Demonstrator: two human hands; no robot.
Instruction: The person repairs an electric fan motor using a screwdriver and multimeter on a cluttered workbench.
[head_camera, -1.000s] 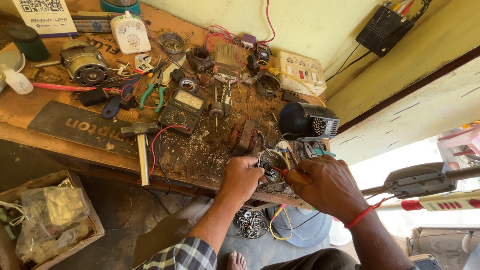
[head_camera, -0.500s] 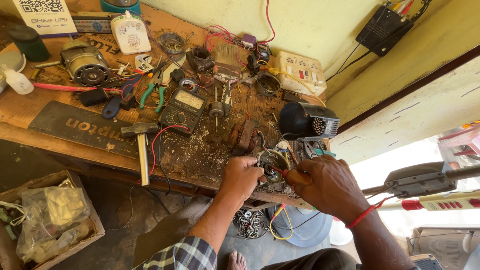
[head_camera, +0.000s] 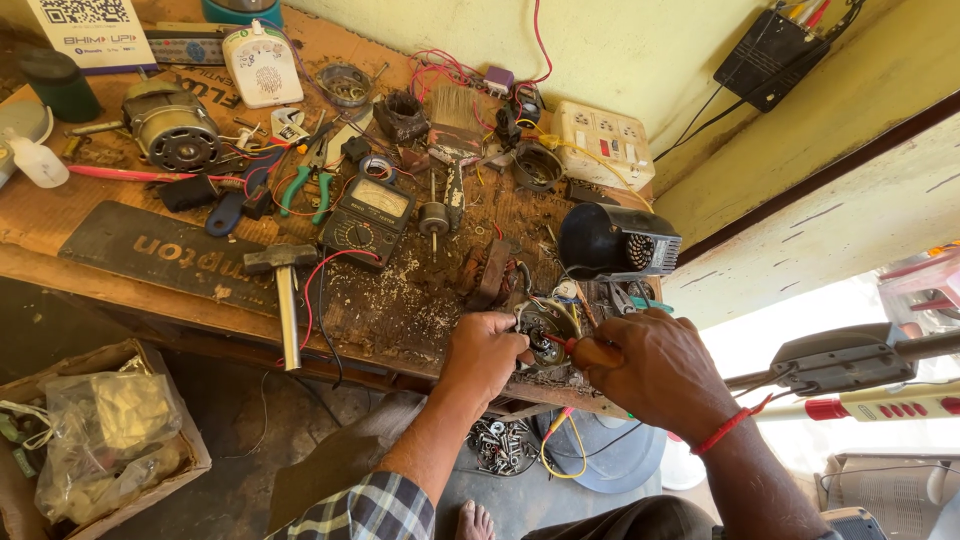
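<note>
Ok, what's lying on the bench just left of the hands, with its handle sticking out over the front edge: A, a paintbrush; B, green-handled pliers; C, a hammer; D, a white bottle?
C: the hammer lies left of the left hand, its wooden handle reaching past the bench edge.

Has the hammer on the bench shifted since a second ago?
No. The hammer lies in the same spot, its head beside the dark lettered board and its handle reaching the bench edge, as before.
</note>
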